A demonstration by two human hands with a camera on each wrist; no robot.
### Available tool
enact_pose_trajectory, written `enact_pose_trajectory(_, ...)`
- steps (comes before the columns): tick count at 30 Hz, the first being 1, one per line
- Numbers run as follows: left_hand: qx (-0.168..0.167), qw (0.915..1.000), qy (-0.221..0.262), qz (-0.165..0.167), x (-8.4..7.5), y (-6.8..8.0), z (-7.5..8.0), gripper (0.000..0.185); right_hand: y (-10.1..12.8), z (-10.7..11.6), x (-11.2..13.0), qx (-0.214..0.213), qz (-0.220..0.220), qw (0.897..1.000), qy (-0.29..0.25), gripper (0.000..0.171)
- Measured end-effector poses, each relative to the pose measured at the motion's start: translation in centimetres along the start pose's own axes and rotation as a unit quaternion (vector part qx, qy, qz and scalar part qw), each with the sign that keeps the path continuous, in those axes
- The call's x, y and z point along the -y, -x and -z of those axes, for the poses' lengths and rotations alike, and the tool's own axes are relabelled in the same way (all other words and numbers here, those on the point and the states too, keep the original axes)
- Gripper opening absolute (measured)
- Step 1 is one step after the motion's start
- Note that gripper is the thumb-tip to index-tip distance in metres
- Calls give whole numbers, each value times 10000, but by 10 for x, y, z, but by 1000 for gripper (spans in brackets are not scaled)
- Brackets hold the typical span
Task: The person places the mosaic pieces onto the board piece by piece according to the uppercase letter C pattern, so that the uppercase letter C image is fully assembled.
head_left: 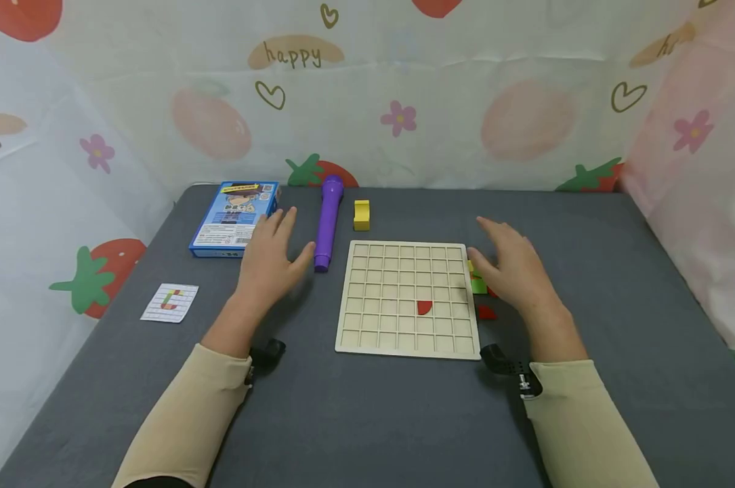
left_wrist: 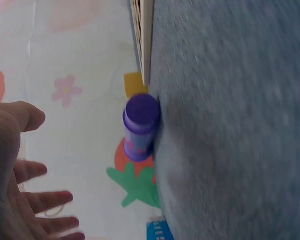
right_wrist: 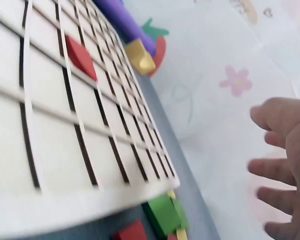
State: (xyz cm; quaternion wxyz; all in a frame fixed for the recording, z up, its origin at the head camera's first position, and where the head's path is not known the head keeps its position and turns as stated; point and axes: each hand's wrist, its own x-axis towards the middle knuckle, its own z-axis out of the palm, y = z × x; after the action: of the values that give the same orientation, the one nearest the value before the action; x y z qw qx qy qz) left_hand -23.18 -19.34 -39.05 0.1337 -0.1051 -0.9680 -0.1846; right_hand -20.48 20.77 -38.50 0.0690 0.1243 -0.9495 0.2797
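We see a blue box [head_left: 229, 220] by our left hand [head_left: 266, 261], its fingers apart; right of that hand, a purple microphone [head_left: 328, 224], the grid board [head_left: 374, 270] bearing one red piece [head_left: 425, 308], and blocks [head_left: 479, 286] near our right hand [head_left: 516, 268], fingers likewise apart.

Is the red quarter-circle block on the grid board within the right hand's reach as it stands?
Probably yes: the right hand looks empty near the wooden grid board, and nothing covers the red quarter-circle block or visibly blocks the way across.
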Motion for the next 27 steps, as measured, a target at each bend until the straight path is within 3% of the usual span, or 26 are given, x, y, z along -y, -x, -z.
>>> enact_pose_trajectory(4, -35, 9973, 455, -580, -9, 4, -3, 70, 0, -4, 13, 573, 176, 9965, -583, 63)
enact_pose_trajectory(7, 173, 9934, 632, -941, -16, 7, -7, 67, 1, -10, 20, 912, 274, 9919, -837, 57)
enact_pose_trajectory(10, 486, 9900, 774, -1077, -22, 9, -13, 65, 1, -17, 26, 1267, 433, 9869, -902, 45)
enact_pose_trajectory(14, 888, 9838, 1163, -1031, -29, 12, -21, 61, 0, -27, 31, 1764, 472, 9789, -912, 27)
enact_pose_trajectory(19, 1426, 9712, 1765, -726, -33, 15, -28, 58, 1, -38, 33, 2232, 403, 9692, -954, 20)
enact_pose_trajectory(23, 1784, 9609, 2063, -481, -31, 17, -36, 57, 1, -43, 35, 2324, 462, 9683, -795, 17)
enact_pose_trajectory(27, 1953, 9587, 2042, -314, -26, 18, -47, 57, 0, -45, 35, 2265, 524, 9709, -577, 14)
